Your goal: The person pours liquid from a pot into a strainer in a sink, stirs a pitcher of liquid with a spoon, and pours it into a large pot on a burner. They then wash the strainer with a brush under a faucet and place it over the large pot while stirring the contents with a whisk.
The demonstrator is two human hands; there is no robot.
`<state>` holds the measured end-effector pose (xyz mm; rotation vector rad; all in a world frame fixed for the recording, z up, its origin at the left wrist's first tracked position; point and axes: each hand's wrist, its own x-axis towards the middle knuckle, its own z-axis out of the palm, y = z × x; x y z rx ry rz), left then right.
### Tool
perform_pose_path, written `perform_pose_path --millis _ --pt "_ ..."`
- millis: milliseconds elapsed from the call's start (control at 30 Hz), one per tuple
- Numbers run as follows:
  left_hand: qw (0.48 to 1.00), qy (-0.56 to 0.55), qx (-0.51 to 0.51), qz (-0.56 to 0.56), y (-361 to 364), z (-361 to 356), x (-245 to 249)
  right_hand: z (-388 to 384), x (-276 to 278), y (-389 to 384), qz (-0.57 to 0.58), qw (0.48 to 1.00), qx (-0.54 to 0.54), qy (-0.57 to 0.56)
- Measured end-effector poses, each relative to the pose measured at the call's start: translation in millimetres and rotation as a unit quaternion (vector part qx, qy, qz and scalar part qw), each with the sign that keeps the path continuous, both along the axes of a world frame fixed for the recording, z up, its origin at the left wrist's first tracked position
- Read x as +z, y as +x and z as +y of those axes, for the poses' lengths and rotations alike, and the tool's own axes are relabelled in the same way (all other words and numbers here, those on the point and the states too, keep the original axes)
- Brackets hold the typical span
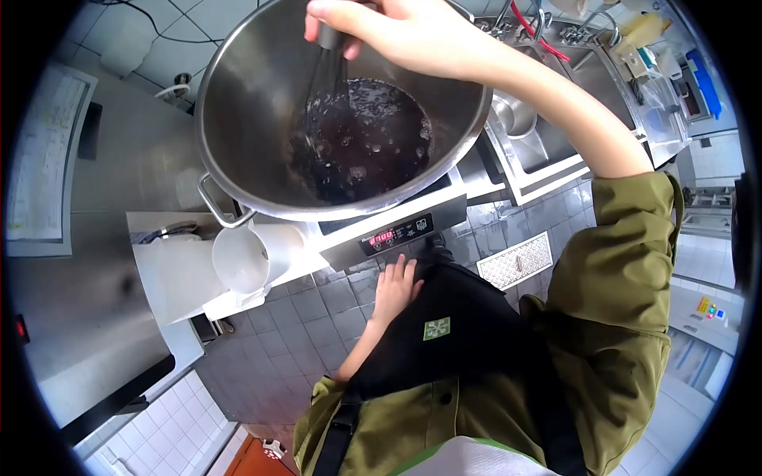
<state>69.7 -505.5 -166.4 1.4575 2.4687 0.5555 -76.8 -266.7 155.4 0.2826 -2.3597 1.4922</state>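
Observation:
My right hand (381,24) is wrapped round the grey handle of a whisk (325,75), whose wires reach down into the liquid. That dark brown liquid (365,147), with bubbles on its surface, lies in the bottom of a large steel pot (238,103). Below the pot is an induction cooker (397,238) with a lit red display on its front panel. My left hand (397,287) hangs low in front of my black apron (468,317), close to the cooker's front, its fingers stretched out and holding nothing visible.
Left of the cooker stands a white plastic pitcher (240,260) on a counter. A steel sink (548,143) with taps and a small metal pot (514,117) is at the right. A steel cabinet (119,301) fills the left side. A drain grate (516,260) lies in the tiled floor.

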Motion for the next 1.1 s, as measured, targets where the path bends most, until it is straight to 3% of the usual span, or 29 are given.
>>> perform_pose_path --millis 100,300,433,500,700,833,967,1033,1100 --pt "1.0 0.011 0.0 -0.015 4.2 0.8 2.0 16.0 14.7 13.8 -0.047 0.998 -0.033 0.01" --pt "0.999 -0.015 -0.008 -0.03 15.2 25.4 7.0 55.5 9.4 20.3 0.023 0.999 -0.021 0.021" --pt "0.998 -0.045 -0.004 -0.045 36.4 63.2 12.1 71.9 -6.0 22.1 0.125 0.974 -0.063 0.178" --pt "0.997 -0.056 0.0 -0.048 50.4 86.1 11.0 87.1 -14.1 15.4 0.214 0.952 0.009 0.219" --pt "0.994 -0.05 0.021 -0.092 120.6 186.8 6.7 123.6 -36.6 42.3 0.202 0.957 -0.025 0.206" --pt "0.994 0.009 0.029 -0.103 162.3 244.2 20.7 146.6 -53.7 64.7 0.239 0.953 0.039 0.182" --pt "0.982 -0.008 0.125 -0.141 166.0 275.0 36.9 187.3 -70.8 100.1 0.272 0.956 0.077 0.072" --pt "0.976 0.001 0.151 -0.156 155.1 281.3 34.0 231.8 -89.8 121.3 0.225 0.96 0.158 0.048" --pt "0.969 0.0 0.185 -0.163 141.7 292.6 36.8 293.5 -124.1 141.2 0.034 0.96 0.277 -0.023"
